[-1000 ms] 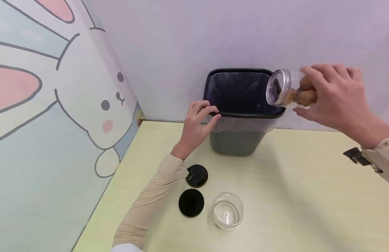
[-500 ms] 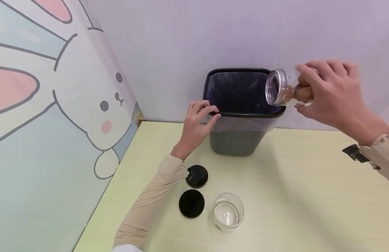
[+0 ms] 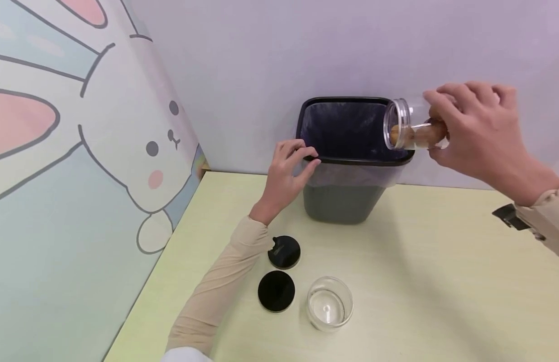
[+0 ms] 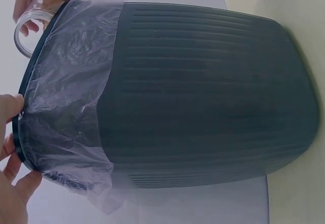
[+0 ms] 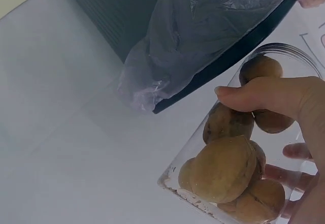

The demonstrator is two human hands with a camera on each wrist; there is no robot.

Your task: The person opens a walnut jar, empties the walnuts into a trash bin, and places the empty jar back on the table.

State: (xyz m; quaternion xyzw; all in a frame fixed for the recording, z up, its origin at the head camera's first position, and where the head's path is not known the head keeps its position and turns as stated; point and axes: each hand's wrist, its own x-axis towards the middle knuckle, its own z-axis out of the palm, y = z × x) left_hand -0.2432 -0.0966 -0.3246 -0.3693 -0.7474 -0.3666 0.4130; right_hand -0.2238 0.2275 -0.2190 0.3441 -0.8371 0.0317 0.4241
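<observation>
My right hand grips a clear jar, tipped on its side with its open mouth over the right part of the trash bin's rim. Several brown, rounded things that look like walnuts lie inside it; one sits near the mouth in the head view. At the bin's near left corner, my left hand pinches the black rim of the trash bin, thumb outside. A thin translucent liner folds over that rim. The bin's bottom inside is too dark to make out.
On the pale table stands a second clear jar, uncovered. Left of it lie two black round lids, a nearer lid and a farther lid. A wall rises behind the bin, and a rabbit-painted wall at left.
The jar has tilted further mouth-down, and the walnut-like things have slid toward its mouth. My left hand stays on the bin's rim.
</observation>
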